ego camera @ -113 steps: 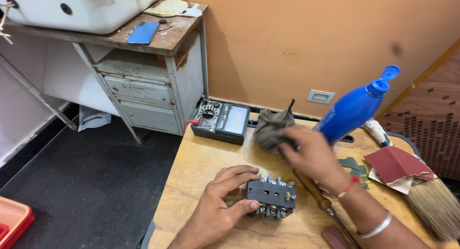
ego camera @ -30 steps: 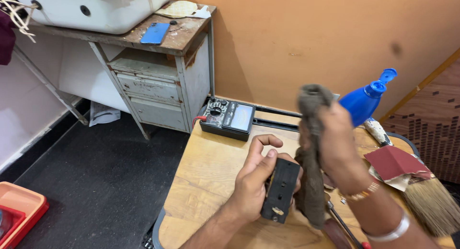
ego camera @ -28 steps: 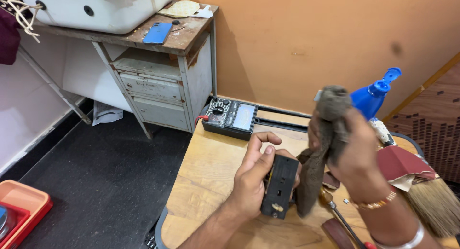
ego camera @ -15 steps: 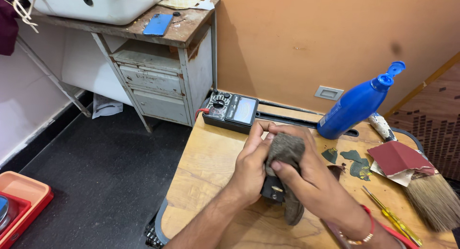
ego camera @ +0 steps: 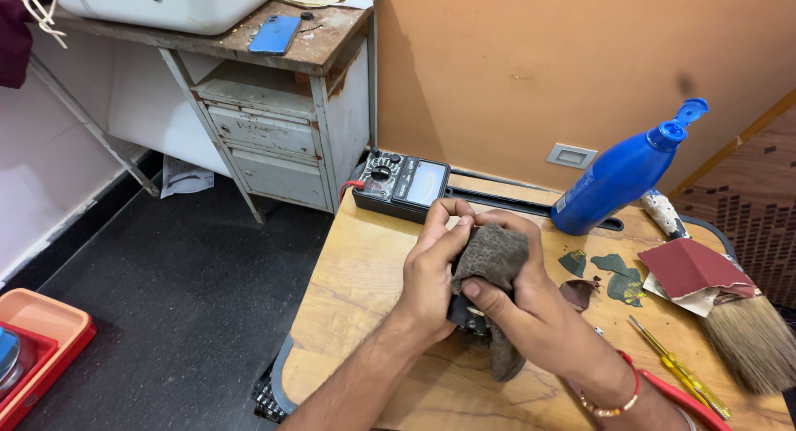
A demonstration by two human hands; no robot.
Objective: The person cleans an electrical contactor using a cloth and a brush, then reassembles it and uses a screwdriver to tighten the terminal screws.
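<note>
Your left hand (ego camera: 435,269) and your right hand (ego camera: 518,294) meet over the middle of the wooden table (ego camera: 365,273), and between them sits the black block (ego camera: 466,315), a dark boxy electrical part. Only a sliver of it shows, at its lower edge below the cloth, so you cannot tell which way its long axis runs or where its ends point (the little that is visible looks black, hard-edged and slightly lumpy underneath). It is held just above the tabletop, in front of the meter.

The grey cloth (ego camera: 493,261) is wrapped over the top of the block. It is coarse, ribbed and worn-looking, bunched under your right palm, with a loose tail hanging down toward the table near your right wrist. That tail gives the bundle a roughly up-and-down run, tilted a little toward you.

Your left fingers are curled round the left side of the block and cloth, thumb up near the top edge, gripping. Your right fingers are clenched over the cloth, pressing it against the block, with the thumb tip on the cloth's lower front.

Behind your hands lies a black multimeter (ego camera: 402,186). To the right stands a tilted blue bottle (ego camera: 622,178), then red sandpaper (ego camera: 692,265), a brush (ego camera: 750,340) and a yellow screwdriver (ego camera: 676,377).
</note>
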